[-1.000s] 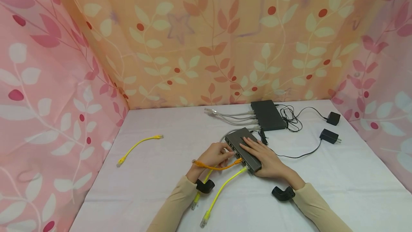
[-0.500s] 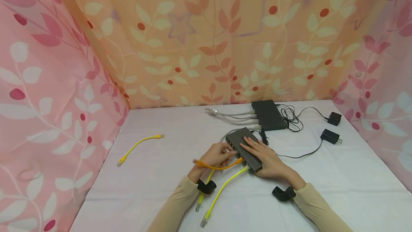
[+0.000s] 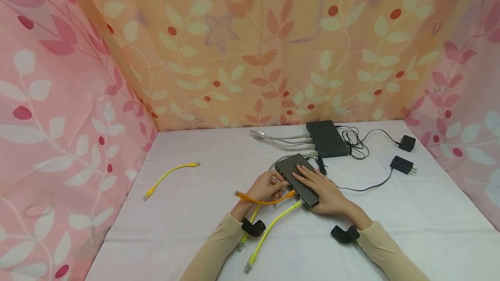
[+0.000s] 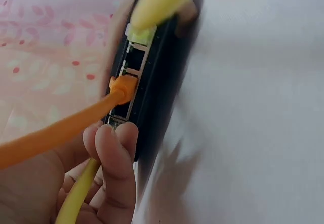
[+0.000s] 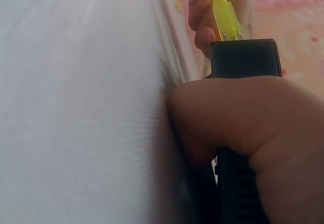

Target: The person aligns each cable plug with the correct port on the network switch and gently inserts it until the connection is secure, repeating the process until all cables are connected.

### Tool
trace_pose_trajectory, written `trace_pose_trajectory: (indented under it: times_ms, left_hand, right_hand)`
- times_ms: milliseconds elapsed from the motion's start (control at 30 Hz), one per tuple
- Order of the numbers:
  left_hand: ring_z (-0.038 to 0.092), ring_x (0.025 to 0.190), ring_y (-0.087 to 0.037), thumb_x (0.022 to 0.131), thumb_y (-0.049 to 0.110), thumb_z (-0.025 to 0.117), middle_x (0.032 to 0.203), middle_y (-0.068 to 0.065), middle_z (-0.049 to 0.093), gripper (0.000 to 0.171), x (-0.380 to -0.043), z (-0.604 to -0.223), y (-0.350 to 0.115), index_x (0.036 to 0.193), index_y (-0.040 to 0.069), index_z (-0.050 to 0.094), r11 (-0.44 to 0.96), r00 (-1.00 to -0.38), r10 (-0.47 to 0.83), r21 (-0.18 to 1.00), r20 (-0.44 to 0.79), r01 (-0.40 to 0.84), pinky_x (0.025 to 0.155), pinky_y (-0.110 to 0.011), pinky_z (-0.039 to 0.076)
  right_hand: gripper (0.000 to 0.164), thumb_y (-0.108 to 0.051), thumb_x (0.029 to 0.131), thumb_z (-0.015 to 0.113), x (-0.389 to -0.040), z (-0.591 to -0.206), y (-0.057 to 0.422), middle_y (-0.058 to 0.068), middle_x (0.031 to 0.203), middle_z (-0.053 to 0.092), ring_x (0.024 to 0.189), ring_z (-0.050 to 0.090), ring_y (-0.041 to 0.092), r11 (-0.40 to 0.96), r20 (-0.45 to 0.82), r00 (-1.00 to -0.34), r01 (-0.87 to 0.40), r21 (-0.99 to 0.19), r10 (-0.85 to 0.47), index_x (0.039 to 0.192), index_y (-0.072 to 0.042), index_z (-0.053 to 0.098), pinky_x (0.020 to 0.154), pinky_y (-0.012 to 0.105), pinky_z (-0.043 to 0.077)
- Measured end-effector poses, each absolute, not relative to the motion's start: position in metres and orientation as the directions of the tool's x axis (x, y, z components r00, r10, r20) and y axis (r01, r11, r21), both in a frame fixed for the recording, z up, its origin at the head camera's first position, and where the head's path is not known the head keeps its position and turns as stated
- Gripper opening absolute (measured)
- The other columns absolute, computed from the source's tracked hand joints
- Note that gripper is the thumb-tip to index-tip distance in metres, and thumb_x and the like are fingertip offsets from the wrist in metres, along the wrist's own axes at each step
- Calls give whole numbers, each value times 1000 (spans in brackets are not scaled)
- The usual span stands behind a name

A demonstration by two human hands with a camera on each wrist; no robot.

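A dark grey network switch, tilted up off the table, lies under my right hand. The right fingers are spread across its top while the thumb bends round its side, so that hand grips it. At the port side, my left hand pinches the plug end of a yellow network cable against a port; the fingertips hide the plug. An orange cable sits in another port and passes over the left wrist. Another yellow cable is plugged in near the switch's end.
Behind stands a black box with several grey cables plugged in. Two black power adapters lie at the right with thin cords. A loose yellow cable lies at the left. Patterned cloth encloses the table.
The left hand has shifted slightly at the port, and the free end of its yellow cable has swung a little. The right hand keeps its hold on the switch.
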State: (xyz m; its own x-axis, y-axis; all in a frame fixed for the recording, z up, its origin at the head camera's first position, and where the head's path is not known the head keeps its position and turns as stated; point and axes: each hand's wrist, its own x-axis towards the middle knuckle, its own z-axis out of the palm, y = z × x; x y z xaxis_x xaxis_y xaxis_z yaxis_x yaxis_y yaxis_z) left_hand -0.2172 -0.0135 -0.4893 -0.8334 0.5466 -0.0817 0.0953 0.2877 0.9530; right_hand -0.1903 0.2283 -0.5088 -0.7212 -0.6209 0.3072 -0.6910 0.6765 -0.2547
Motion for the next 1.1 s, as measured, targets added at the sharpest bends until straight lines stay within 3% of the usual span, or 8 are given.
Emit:
trace_pose_trajectory:
  times_ms: [267, 500, 833, 1100]
  left_hand:
    - [55, 49, -12, 91, 15, 59, 62, -12, 62, 18, -218, -484, -13, 98, -1, 57, 225, -822, 558, 974, -112, 21, 48, -24, 50]
    - [55, 50, -13, 91, 17, 59, 60, -7, 60, 18, -221, -488, -12, 97, 0, 57, 211, -821, 555, 977, -135, -19, 48, -24, 49]
    - [57, 51, -13, 92, 25, 58, 64, -5, 64, 17, -223, -489, -12, 97, 9, 54, 295, -786, 607, 952, -120, 83, 51, -27, 52]
    - [62, 59, -16, 93, 29, 57, 77, -6, 68, 18, -230, -485, -27, 100, 13, 61, 372, -784, 608, 917, -123, 145, 56, -28, 52]
  right_hand:
    - [95, -22, 62, 75, -192, -508, 228, 9, 152, 24, 139, 24, 29, 665, 308, -717, -696, -269, -626, 146, -20, 31, 110, 48, 16]
    - [96, -20, 59, 76, -192, -506, 228, 9, 152, 25, 139, 24, 29, 665, 306, -717, -696, -271, -626, 145, -19, 32, 109, 50, 18]
    - [98, -19, 56, 75, -189, -509, 232, 8, 152, 25, 139, 24, 28, 669, 301, -728, -686, -287, -616, 145, -21, 32, 108, 51, 18]
    - [100, -23, 58, 77, -192, -512, 230, 7, 152, 25, 139, 24, 25, 673, 311, -715, -697, -246, -626, 146, -21, 30, 108, 51, 19]
